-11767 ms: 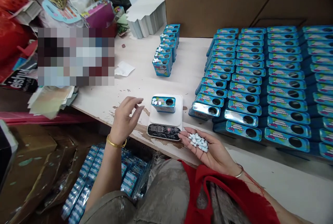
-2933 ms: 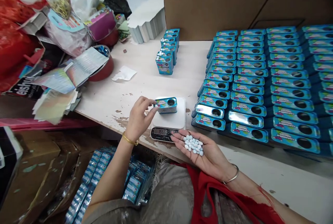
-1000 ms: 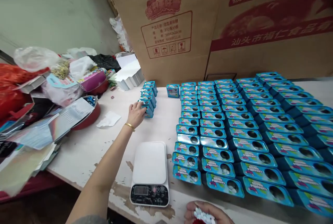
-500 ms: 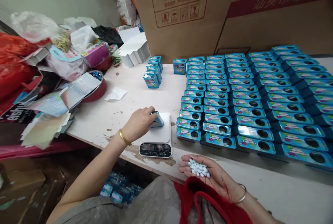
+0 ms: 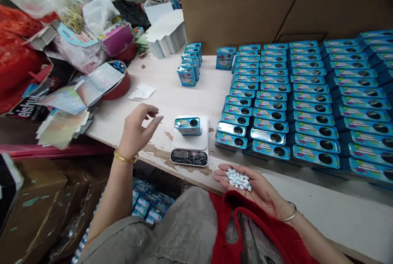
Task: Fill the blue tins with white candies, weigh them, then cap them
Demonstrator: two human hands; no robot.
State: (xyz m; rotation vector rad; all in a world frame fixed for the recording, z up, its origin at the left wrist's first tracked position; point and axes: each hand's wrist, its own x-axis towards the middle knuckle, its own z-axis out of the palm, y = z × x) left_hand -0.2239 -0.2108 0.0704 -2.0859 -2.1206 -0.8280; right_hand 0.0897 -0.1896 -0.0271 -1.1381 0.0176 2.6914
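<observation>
A small blue tin (image 5: pixel 188 126) stands on the white kitchen scale (image 5: pixel 190 143) at the table's front edge. My left hand (image 5: pixel 136 129) hovers just left of the scale, its fingers loosely curled and apart, holding nothing. My right hand (image 5: pixel 248 184) lies palm up below the scale's right side, cupping a pile of small white-blue candies (image 5: pixel 238 179). A gold bangle sits on my left wrist and a silver one on my right.
Rows of several blue tins (image 5: pixel 307 96) cover the table's right half. A short line of tins (image 5: pixel 189 64) stands at the back, with one tin (image 5: pixel 225 57) alone. Cardboard cartons (image 5: pixel 245 2) rise behind. A red bowl (image 5: pixel 118 86), papers and bags crowd the left.
My left hand fetched a tin from the back line, set it on the scale and has now let go, drawing back to the left. My right hand kept the candies.
</observation>
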